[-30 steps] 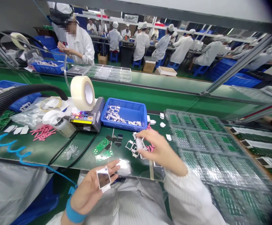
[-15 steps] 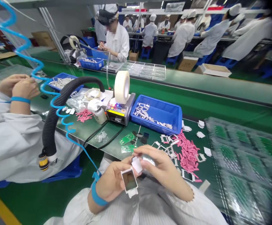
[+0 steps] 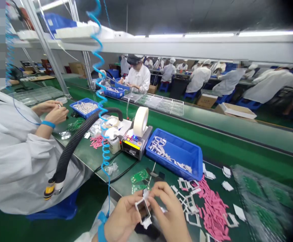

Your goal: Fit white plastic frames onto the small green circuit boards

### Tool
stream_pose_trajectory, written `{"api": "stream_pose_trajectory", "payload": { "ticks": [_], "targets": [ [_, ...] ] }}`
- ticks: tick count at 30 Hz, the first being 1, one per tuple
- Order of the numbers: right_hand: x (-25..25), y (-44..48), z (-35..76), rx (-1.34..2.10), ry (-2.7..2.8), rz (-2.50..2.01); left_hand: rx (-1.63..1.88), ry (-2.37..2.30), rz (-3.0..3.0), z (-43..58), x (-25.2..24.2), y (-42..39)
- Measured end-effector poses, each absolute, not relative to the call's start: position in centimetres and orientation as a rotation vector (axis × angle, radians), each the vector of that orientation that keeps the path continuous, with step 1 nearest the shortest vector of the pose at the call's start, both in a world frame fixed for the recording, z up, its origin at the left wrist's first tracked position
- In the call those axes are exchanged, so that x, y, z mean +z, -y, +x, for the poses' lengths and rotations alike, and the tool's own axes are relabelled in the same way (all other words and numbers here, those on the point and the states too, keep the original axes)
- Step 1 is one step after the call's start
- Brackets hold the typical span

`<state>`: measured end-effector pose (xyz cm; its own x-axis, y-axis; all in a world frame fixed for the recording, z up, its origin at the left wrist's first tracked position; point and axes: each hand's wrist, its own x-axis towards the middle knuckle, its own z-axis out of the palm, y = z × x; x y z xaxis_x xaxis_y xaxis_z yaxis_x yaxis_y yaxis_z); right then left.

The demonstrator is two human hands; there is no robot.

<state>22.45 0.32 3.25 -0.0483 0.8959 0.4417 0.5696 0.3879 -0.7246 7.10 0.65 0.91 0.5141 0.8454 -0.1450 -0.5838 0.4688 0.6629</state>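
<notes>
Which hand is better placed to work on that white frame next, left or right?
Probably the right hand. The left hand seems to be holding the white frame from below, while the right hand's fingertips are free to work at its edge. The right hand is also nearer the loose white frames.

Colours as found: the frame (image 3: 142, 211) was white, the tray (image 3: 174, 156) blue, the scattered strips (image 3: 213, 210) pink, the circuit boards (image 3: 139, 176) green, the coiled hose (image 3: 105, 148) light blue, the ribbed hose (image 3: 73, 148) black with a yellow band, the wrist strap (image 3: 101, 228) blue, and the bench top (image 3: 85, 156) dark green.
</notes>
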Motion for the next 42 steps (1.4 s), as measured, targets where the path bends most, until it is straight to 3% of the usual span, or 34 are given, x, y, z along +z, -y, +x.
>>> {"api": "stream_pose_trajectory", "payload": {
  "ticks": [6, 10, 17, 24, 28, 35, 42],
  "targets": [
    [-0.3, 0.1, 25.9, 0.717, 2.007, -1.648, 1.035, -0.478, 0.457, 5.6, -0.4, -1.8],
    [-2.5, 0.3, 26.6, 0.697, 1.987, -1.921, 0.956, -0.408, 0.405, 4.7, -0.6, -1.4],
    [2.6, 1.0, 25.0, 1.389, 1.477, -1.077, 0.734, -0.222, 0.391, 5.9, 0.8, 0.1],
    [2.6, 1.4, 22.7, 1.724, 1.102, -0.793, 0.587, -0.204, 0.363, 6.0, 2.3, -0.1],
    [3.8, 1.6, 23.7, 1.571, 1.041, -0.833, 0.531, -0.210, 0.384, 5.6, 2.4, -0.6],
    [6.9, 2.0, 25.8, 0.791, 1.818, -0.937, 0.555, -0.203, 0.362, 5.9, 1.8, -0.5],
    [8.2, -0.3, 24.8, 0.522, 2.217, -0.685, 0.493, -0.319, 0.384, 6.0, 2.2, -0.3]
  ]
}}
